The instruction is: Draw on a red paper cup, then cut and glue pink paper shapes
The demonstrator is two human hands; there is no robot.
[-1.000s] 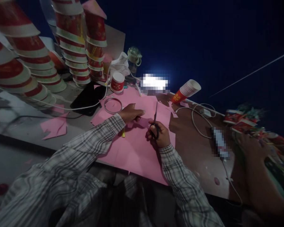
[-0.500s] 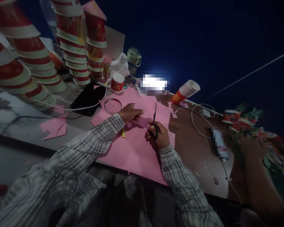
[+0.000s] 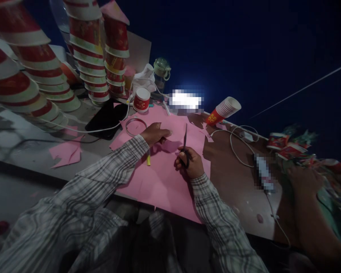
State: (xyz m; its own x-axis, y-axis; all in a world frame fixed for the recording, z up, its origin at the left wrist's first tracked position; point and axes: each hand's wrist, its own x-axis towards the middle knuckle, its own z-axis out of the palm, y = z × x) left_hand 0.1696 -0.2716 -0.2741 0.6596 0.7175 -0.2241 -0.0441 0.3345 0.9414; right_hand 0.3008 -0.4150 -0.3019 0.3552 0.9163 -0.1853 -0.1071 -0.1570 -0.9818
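- The pink paper piece (image 3: 176,127) is just over the far part of the pink sheets (image 3: 167,185), which cover part of the tabletop (image 3: 233,197); matching colour hides its full outline.
- It should handle as light, limp and easily creased; an edge pinch looks best.
- Left hand (image 3: 156,134), over the sheets' far left: thumb and fingers closed, pinching the piece's left edge.
- Right hand (image 3: 193,163), over the sheets' right side: fingers wrapped around the black handles of the scissors (image 3: 185,140), blades seemingly together.
- The scissors look stiff, best gripped by their loops.
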